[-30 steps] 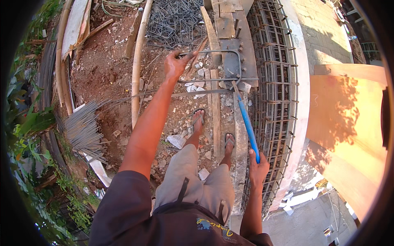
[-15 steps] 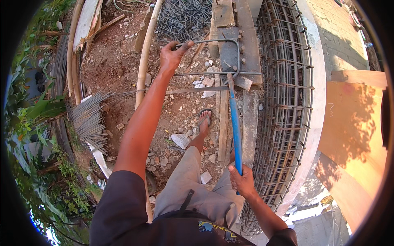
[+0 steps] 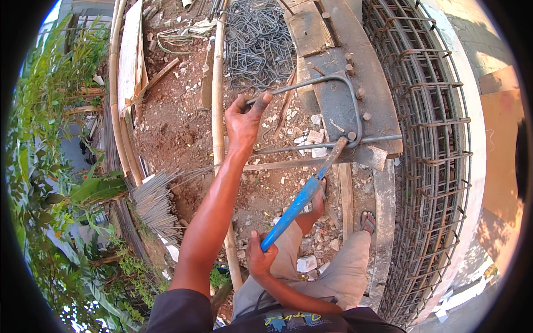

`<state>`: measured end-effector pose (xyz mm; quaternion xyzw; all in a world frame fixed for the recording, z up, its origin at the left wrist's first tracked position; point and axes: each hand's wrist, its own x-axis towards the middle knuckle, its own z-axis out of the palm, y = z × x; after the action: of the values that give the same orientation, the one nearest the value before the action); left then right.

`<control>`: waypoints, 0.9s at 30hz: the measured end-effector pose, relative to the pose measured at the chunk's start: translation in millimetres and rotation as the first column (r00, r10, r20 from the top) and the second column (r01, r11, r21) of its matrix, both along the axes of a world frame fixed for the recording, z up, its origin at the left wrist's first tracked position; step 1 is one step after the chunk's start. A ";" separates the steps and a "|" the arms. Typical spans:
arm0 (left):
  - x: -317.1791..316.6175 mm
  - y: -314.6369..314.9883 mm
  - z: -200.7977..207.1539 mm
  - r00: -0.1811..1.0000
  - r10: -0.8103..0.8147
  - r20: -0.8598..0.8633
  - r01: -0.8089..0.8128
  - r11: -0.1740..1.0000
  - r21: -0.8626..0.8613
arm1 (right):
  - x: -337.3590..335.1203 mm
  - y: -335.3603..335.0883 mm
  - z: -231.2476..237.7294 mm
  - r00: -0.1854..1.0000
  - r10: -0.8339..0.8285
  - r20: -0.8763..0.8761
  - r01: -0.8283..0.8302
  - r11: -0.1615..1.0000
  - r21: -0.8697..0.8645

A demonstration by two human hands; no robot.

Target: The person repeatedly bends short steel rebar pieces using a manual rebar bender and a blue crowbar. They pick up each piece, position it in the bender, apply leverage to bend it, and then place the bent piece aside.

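My left hand (image 3: 244, 121) is closed round one end of a bent steel bar (image 3: 356, 105), fingers curled and thumb on top. The bar lies with rounded corners on a thick wooden bench (image 3: 383, 105), among upright metal pegs (image 3: 361, 93). My right hand (image 3: 260, 256), near my waist, grips the lower end of a bending lever with a blue handle (image 3: 294, 210). The lever slants up to the right, and its rusty flat tip meets the bar beside a peg near the bench's near end. A straight length of bar crosses there too.
A long rebar cage (image 3: 430, 161) runs along the right, beside a pale wall edge. Beyond my left hand lies a heap of bent steel pieces (image 3: 260, 41). A bamboo pole (image 3: 218, 94) and a bundle of thin rods (image 3: 154, 202) are on the left. Broken stone (image 3: 307, 263) litters the ground.
My right hand has swung the lever's handle end to the left, from nearly upright to a clear slant. My left hand keeps its hold on the bar. The whole view has shifted.
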<state>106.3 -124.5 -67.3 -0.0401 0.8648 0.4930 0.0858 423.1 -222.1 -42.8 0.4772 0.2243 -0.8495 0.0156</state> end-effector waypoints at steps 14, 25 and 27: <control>53.5 -73.7 117.0 0.913 -0.227 0.339 0.028 0.864 0.503 | 147.2 139.3 22.0 0.912 0.143 0.384 -0.380 0.643 0.665; 86.1 -69.4 222.2 0.673 -0.678 -0.296 0.650 0.733 -0.199 | -9.7 316.2 117.3 0.961 -0.038 0.275 -0.257 0.253 0.933; 91.5 -72.4 210.1 0.685 -0.650 -0.328 0.639 0.753 -0.156 | -41.3 327.0 113.2 0.962 0.018 0.272 -0.266 0.278 0.923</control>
<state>197.8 -196.9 142.9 0.3566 0.8309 0.4172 0.0919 381.7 104.9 70.4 0.4561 0.7235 -0.4889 -0.1718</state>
